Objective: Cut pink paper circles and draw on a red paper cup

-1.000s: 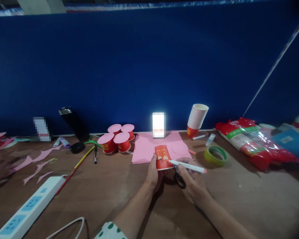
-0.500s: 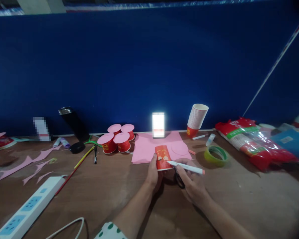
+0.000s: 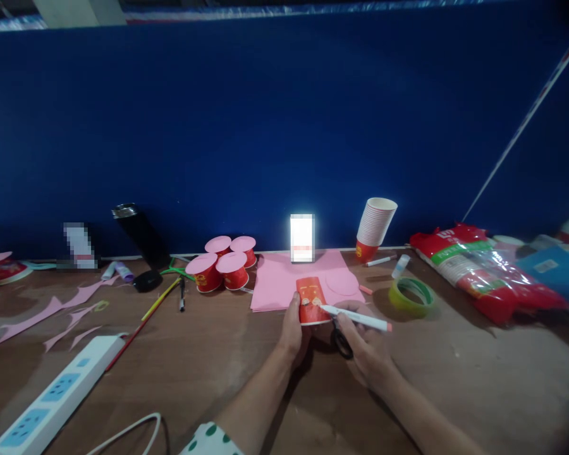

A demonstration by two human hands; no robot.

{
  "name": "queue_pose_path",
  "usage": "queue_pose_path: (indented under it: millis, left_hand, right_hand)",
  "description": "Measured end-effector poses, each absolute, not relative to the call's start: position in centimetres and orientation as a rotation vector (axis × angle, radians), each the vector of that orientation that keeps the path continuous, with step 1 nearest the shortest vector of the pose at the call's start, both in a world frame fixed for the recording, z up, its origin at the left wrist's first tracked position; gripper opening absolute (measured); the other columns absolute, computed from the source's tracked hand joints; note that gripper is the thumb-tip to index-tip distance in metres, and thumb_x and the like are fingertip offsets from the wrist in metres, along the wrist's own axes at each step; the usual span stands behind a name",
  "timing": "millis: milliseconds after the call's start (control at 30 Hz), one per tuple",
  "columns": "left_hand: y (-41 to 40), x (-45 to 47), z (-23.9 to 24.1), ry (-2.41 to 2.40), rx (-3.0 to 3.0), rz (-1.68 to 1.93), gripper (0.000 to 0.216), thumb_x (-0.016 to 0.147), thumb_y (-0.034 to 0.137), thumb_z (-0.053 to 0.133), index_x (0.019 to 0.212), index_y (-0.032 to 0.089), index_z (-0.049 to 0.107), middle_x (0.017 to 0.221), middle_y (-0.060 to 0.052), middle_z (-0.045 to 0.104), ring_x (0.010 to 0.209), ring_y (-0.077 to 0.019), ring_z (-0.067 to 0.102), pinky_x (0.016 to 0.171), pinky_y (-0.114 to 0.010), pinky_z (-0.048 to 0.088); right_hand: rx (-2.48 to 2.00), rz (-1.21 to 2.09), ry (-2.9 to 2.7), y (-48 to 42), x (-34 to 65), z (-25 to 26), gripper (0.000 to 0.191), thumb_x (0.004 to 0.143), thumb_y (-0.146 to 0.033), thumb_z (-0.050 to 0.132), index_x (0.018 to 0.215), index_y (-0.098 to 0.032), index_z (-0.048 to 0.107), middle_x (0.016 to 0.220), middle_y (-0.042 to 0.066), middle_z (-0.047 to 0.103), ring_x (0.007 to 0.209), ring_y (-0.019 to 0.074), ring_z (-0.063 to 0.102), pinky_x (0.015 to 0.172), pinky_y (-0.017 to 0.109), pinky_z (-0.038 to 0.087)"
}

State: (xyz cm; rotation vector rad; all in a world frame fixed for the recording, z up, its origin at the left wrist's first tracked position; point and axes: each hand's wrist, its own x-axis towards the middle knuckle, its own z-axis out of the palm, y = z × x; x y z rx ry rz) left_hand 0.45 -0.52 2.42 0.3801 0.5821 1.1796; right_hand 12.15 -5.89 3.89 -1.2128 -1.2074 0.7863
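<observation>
My left hand [image 3: 293, 328] is closed around the side of a red paper cup [image 3: 312, 297], which is upside down with its white rim toward me. Between the fingers of my right hand [image 3: 363, 344] is a white marker [image 3: 360, 318] with a reddish end. Its tip is at the cup's printed front; whether it touches, I cannot tell. Under and behind the cup lie pink paper sheets [image 3: 284, 272], with a pink paper circle [image 3: 342, 282] on them. Black scissor handles [image 3: 342, 344] show partly beside my right hand.
Several red cups topped with pink discs [image 3: 232, 262] stand to the left. A leaning cup stack [image 3: 376, 227], green tape roll [image 3: 411, 297] and red plastic package [image 3: 483, 272] are at right. A power strip [image 3: 59, 392], paper scraps [image 3: 52, 309] and black bottle [image 3: 142, 234] are at left.
Hardly anything differs. The cup and marker have shifted very slightly right and down, with both hands keeping their hold.
</observation>
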Motion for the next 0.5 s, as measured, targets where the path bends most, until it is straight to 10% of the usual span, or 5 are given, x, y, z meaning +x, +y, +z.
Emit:
queue_pose_path:
  millis: [500]
  left_hand:
    - [-0.48, 0.55, 2.24, 0.569, 0.418, 1.171, 0.042, 0.079, 0.048, 0.056, 0.091, 0.009, 0.064, 0.082, -0.009, 0.068, 0.076, -0.0206, 0.064, 0.081, -0.033, 0.047]
  right_hand:
    - [-1.218, 0.764, -1.226, -5.83, 12.28, 3.66, 0.022, 0.084, -0.040, 0.056, 0.093, -0.020, 0.059, 0.063, -0.002, 0.056, 0.053, 0.0128, 0.049, 0.046, 0.021, 0.040]
